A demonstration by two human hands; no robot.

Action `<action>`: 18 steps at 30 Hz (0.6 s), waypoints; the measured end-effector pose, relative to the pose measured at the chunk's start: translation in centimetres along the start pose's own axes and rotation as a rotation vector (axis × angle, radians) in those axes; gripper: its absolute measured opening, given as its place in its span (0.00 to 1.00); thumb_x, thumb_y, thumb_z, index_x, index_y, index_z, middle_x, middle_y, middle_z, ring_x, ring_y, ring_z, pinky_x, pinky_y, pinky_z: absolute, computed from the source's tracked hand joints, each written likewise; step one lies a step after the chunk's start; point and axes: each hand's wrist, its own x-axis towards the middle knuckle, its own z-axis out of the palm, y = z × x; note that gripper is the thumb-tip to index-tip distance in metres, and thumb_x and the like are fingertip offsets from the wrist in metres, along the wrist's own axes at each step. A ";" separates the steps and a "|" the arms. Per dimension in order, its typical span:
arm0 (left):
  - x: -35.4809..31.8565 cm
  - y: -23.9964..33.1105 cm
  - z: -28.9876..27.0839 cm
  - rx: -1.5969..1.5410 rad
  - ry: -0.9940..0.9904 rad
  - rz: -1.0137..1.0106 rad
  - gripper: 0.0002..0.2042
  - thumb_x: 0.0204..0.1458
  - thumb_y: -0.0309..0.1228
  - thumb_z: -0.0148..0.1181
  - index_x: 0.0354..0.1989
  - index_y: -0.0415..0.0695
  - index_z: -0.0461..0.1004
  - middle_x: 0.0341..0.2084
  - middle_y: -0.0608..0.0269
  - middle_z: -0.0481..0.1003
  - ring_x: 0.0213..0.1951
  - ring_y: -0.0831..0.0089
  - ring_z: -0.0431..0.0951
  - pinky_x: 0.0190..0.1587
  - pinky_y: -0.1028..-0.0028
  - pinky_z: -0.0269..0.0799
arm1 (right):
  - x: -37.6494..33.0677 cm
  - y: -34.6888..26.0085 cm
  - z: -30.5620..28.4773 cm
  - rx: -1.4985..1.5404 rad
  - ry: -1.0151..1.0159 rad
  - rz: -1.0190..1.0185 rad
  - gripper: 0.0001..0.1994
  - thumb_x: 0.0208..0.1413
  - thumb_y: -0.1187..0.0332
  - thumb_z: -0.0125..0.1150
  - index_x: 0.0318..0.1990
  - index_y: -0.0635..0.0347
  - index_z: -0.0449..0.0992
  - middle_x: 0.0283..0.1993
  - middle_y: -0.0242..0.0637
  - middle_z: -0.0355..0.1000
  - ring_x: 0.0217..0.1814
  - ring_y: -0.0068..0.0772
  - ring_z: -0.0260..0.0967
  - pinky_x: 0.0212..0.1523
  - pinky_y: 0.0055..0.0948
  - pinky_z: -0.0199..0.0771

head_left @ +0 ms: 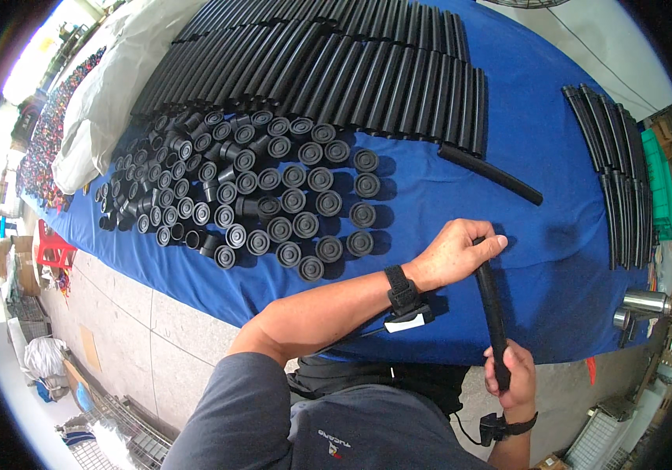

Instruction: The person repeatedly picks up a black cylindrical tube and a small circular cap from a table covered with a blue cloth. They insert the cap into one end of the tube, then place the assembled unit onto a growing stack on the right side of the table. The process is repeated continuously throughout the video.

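Note:
A black tube (492,305) stands tilted in front of me, over the near edge of the blue cloth. My left hand (455,252) is closed about its upper end, the thumb lying near the tip. Lower down, my right hand (518,374) has its fingers wrapped round the other end. Beyond my left hand, a single similar tube (492,174) lies slantwise on the cloth, beside the packed rows of black tubes (383,86). To the left of my hands, many round black caps (304,225) with ringed tops are spread out, some tipped on their sides.
The table is covered by a blue cloth (422,184). More black tubes (616,180) are stacked at the right edge, near a green crate (657,184) and a shiny metal cylinder (646,302). White sheeting (105,98) drapes over the far left, and a red stool (54,247) stands on the floor.

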 end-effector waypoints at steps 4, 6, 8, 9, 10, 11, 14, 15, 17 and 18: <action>0.4 -0.8 0.3 0.046 0.029 0.062 0.17 0.65 0.42 0.59 0.28 0.42 0.76 0.16 0.78 0.66 0.20 0.88 0.63 0.21 0.79 0.58 | 1.2 1.8 1.3 -0.966 0.389 -0.587 0.17 0.55 0.71 0.68 0.47 0.68 0.70 0.34 0.34 0.74 0.31 0.22 0.69 0.36 0.27 0.72; 0.1 -0.1 0.1 0.034 0.014 0.023 0.17 0.65 0.42 0.59 0.28 0.42 0.76 0.16 0.78 0.66 0.20 0.88 0.63 0.21 0.79 0.58 | 1.2 2.0 0.2 -1.038 0.437 -0.559 0.14 0.56 0.70 0.67 0.45 0.66 0.71 0.31 0.33 0.74 0.27 0.20 0.68 0.29 0.24 0.69; 0.0 0.2 0.0 0.018 0.000 -0.004 0.17 0.65 0.42 0.59 0.28 0.42 0.76 0.16 0.78 0.66 0.20 0.88 0.63 0.21 0.79 0.58 | 0.7 1.6 -0.1 -0.620 0.323 -0.345 0.12 0.58 0.69 0.66 0.43 0.65 0.72 0.29 0.33 0.73 0.24 0.18 0.66 0.24 0.21 0.66; -0.1 0.2 -0.1 0.008 -0.007 -0.011 0.17 0.65 0.42 0.59 0.28 0.42 0.76 0.16 0.78 0.66 0.20 0.88 0.63 0.21 0.79 0.58 | 0.4 1.2 0.0 -0.412 0.264 -0.238 0.11 0.58 0.69 0.66 0.42 0.65 0.72 0.27 0.32 0.72 0.22 0.17 0.66 0.21 0.20 0.64; -0.1 0.1 -0.1 -0.003 -0.013 -0.017 0.17 0.65 0.42 0.59 0.28 0.42 0.76 0.16 0.78 0.66 0.21 0.88 0.63 0.21 0.79 0.58 | 0.1 0.5 0.3 -0.123 0.121 -0.156 0.09 0.60 0.69 0.63 0.43 0.64 0.73 0.24 0.31 0.71 0.19 0.15 0.64 0.17 0.17 0.58; -0.1 0.1 -0.1 0.001 -0.008 -0.011 0.17 0.65 0.42 0.59 0.28 0.42 0.76 0.16 0.78 0.66 0.20 0.88 0.63 0.21 0.79 0.57 | -0.1 0.1 0.4 -0.114 0.096 -0.089 0.11 0.60 0.68 0.64 0.44 0.65 0.73 0.25 0.31 0.71 0.20 0.15 0.63 0.17 0.18 0.59; 0.1 -0.1 0.1 0.023 0.009 0.014 0.17 0.65 0.42 0.59 0.28 0.42 0.76 0.16 0.78 0.66 0.20 0.88 0.63 0.21 0.78 0.57 | 0.5 1.3 0.4 -0.593 0.221 -0.339 0.15 0.58 0.68 0.65 0.49 0.66 0.72 0.28 0.30 0.71 0.21 0.15 0.62 0.18 0.18 0.59; 0.1 -0.1 0.1 0.037 0.016 0.028 0.17 0.65 0.42 0.59 0.27 0.42 0.76 0.16 0.78 0.66 0.20 0.88 0.63 0.21 0.78 0.57 | 1.5 2.0 -0.2 -0.852 0.211 -0.606 0.16 0.56 0.70 0.65 0.50 0.66 0.71 0.29 0.28 0.69 0.21 0.14 0.61 0.18 0.19 0.59; 0.1 0.0 0.1 0.049 0.017 0.032 0.17 0.65 0.42 0.59 0.27 0.42 0.76 0.16 0.78 0.67 0.20 0.88 0.63 0.21 0.78 0.57 | 0.9 1.8 -0.4 -0.644 0.264 -0.378 0.15 0.56 0.71 0.65 0.48 0.66 0.71 0.29 0.28 0.70 0.21 0.14 0.61 0.18 0.20 0.60; 0.0 0.1 0.0 0.048 0.011 0.022 0.17 0.65 0.42 0.59 0.28 0.42 0.76 0.16 0.78 0.67 0.20 0.88 0.64 0.21 0.78 0.58 | 0.5 1.4 -0.3 -0.540 0.286 -0.263 0.14 0.56 0.71 0.65 0.48 0.66 0.72 0.28 0.29 0.70 0.20 0.14 0.61 0.18 0.21 0.60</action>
